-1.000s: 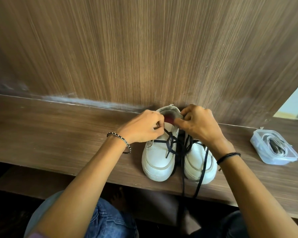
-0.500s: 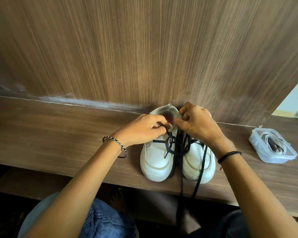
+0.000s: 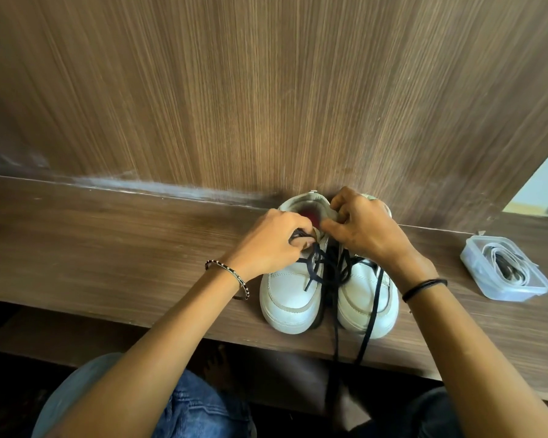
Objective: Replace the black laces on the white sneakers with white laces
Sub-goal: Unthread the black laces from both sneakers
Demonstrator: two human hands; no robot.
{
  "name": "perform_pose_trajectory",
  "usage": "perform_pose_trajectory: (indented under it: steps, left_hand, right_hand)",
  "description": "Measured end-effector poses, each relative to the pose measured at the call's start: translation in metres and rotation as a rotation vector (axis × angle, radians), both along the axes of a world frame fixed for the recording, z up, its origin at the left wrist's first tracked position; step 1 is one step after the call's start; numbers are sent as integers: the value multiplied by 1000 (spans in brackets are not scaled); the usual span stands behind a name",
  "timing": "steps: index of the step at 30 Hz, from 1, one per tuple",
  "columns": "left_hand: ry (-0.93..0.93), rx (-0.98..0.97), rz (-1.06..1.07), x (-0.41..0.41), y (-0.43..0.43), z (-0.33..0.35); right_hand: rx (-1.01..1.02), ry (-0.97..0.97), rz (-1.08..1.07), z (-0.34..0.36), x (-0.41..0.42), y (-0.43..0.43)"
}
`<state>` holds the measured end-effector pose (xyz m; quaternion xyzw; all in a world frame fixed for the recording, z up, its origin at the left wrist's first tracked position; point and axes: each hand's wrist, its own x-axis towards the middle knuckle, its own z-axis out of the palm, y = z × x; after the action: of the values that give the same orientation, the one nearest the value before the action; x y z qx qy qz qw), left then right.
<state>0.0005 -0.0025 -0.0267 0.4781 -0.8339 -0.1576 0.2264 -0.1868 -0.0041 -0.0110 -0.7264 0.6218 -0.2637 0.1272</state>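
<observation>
Pinching a strand of the black laces point(image 3: 373, 311) between curled fingers, the left hand point(image 3: 266, 245) sits over the upper eyelets of the white sneakers point(image 3: 290, 295), on the shoe farther from the clear container point(image 3: 519, 292). The right hand point(image 3: 364, 229), just beside it above the same pair, curls its fingers round that shoe's tongue. Two lace ends trail from the sneakers over the front edge of the wooden ledge point(image 3: 108, 248). White laces point(image 3: 500, 254) lie in the container, well right of the sneakers.
</observation>
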Motion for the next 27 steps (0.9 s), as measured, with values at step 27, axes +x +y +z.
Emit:
perform_pose_trajectory:
  steps: [27]
  left_hand:
    - [-70,181,-9,0,15,19]
  right_hand:
    - [36,24,-83,-4,4,1]
